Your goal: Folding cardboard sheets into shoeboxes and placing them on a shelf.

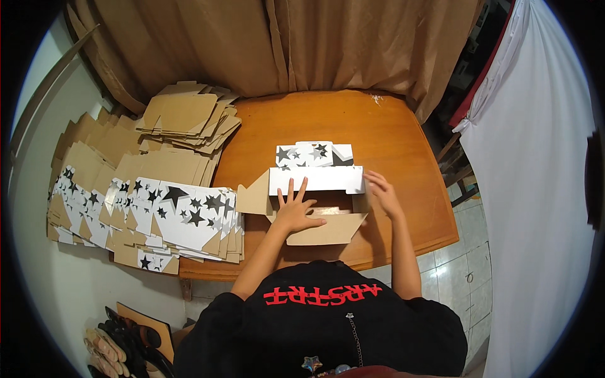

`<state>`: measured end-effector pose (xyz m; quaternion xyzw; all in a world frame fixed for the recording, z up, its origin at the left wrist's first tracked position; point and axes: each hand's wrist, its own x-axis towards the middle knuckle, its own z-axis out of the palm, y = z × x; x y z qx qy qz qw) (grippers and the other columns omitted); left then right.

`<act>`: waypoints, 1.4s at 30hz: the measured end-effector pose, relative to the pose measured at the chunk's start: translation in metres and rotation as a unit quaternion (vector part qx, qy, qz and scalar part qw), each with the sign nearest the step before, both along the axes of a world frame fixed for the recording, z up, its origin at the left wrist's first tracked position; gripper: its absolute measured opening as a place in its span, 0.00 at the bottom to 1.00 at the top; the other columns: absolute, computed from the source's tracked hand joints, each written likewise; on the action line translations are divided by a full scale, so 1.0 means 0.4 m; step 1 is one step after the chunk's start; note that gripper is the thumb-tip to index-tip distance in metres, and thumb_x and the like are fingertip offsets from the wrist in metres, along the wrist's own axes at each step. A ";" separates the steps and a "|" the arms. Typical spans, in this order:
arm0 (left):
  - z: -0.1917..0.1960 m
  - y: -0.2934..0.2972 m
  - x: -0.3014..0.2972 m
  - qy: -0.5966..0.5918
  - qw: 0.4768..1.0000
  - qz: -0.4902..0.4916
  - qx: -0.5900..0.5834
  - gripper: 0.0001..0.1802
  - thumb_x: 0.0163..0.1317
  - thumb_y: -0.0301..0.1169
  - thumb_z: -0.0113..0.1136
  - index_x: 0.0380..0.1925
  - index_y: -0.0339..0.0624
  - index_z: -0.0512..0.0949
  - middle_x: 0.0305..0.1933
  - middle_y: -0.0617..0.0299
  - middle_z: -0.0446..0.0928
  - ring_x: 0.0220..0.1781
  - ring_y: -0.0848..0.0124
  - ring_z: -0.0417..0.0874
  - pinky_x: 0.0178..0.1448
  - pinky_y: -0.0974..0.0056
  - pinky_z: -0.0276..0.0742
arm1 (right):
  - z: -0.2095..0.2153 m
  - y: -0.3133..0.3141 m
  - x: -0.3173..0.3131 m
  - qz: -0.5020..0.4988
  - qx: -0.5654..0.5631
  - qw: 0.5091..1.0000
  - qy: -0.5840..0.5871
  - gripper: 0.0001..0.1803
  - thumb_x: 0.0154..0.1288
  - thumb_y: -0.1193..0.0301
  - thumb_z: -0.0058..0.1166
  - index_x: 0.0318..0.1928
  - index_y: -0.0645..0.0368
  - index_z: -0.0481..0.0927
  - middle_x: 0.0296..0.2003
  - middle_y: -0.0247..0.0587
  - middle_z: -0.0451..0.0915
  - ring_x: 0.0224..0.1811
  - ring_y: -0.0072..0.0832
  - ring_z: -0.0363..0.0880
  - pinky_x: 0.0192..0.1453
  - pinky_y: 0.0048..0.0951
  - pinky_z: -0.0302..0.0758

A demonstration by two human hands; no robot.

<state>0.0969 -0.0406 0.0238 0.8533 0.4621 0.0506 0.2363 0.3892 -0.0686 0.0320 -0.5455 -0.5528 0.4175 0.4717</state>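
A partly folded cardboard box (315, 179), white with black stars outside and plain brown inside, lies on the round wooden table (391, 138). My left hand (295, 211) presses flat on the box's brown inner panel, fingers spread against the upright white wall. My right hand (383, 192) touches the box's right end, fingers against the side flap. A brown flap sticks out at the left and another lies toward me.
Stacks of flat unfolded box blanks (170, 217), star-printed and brown, cover the table's left side and a surface beside it. A brown curtain (283, 44) hangs behind. White cloth (535, 189) hangs at right. Sandals (120, 343) lie on the floor at lower left.
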 end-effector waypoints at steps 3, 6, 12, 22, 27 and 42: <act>-0.004 0.002 0.005 0.012 1.000 0.012 0.016 0.51 0.35 0.73 0.53 0.57 0.51 0.72 0.74 0.51 0.30 0.73 0.47 0.22 0.65 0.33 0.19 | -0.025 0.037 -0.103 -0.056 0.073 0.980 -0.178 0.27 0.52 0.67 0.60 0.56 0.51 0.74 0.60 0.59 0.61 0.63 0.47 0.61 0.63 0.38 0.63; -0.012 0.000 0.010 0.011 0.999 0.028 0.040 0.55 0.35 0.73 0.53 0.61 0.51 0.66 0.73 0.47 0.29 0.73 0.46 0.22 0.65 0.33 0.19 | -0.044 0.054 -0.158 -0.102 0.082 0.951 -0.280 0.37 0.48 0.63 0.63 0.60 0.53 0.67 0.62 0.60 0.58 0.61 0.55 0.62 0.61 0.44 0.65; -0.012 -0.005 0.010 0.023 0.997 0.036 0.065 0.57 0.35 0.73 0.53 0.64 0.51 0.61 0.72 0.42 0.28 0.73 0.45 0.23 0.65 0.33 0.19 | -0.013 0.052 -0.209 -0.155 -0.033 0.908 -0.388 0.53 0.38 0.63 0.71 0.65 0.55 0.54 0.64 0.55 0.53 0.56 0.54 0.67 0.53 0.46 0.71; 0.035 -0.019 -0.006 -0.025 0.995 0.090 0.039 0.47 0.42 0.66 0.57 0.60 0.52 0.67 0.73 0.44 0.34 0.72 0.44 0.22 0.64 0.31 0.18 | 0.019 0.057 -0.242 -0.189 -0.103 0.876 -0.432 0.52 0.36 0.55 0.70 0.62 0.59 0.58 0.62 0.52 0.54 0.55 0.52 0.68 0.51 0.51 0.70; 0.048 -0.039 -0.078 -0.063 0.927 0.318 0.190 0.39 0.47 0.56 0.61 0.55 0.44 0.69 0.71 0.43 0.41 0.72 0.42 0.29 0.62 0.27 0.21 | 0.009 0.069 -0.249 -0.210 -0.079 0.862 -0.455 0.53 0.37 0.48 0.67 0.59 0.65 0.59 0.61 0.53 0.58 0.50 0.50 0.71 0.46 0.50 0.71; 0.071 -0.029 -0.140 -0.381 0.893 0.204 0.125 0.24 0.55 0.42 0.59 0.49 0.38 0.75 0.51 0.50 0.75 0.55 0.57 0.75 0.59 0.57 0.67 | -0.009 0.079 -0.240 -0.206 -0.048 0.869 -0.447 0.52 0.40 0.45 0.64 0.59 0.67 0.60 0.60 0.53 0.56 0.53 0.52 0.68 0.50 0.49 0.70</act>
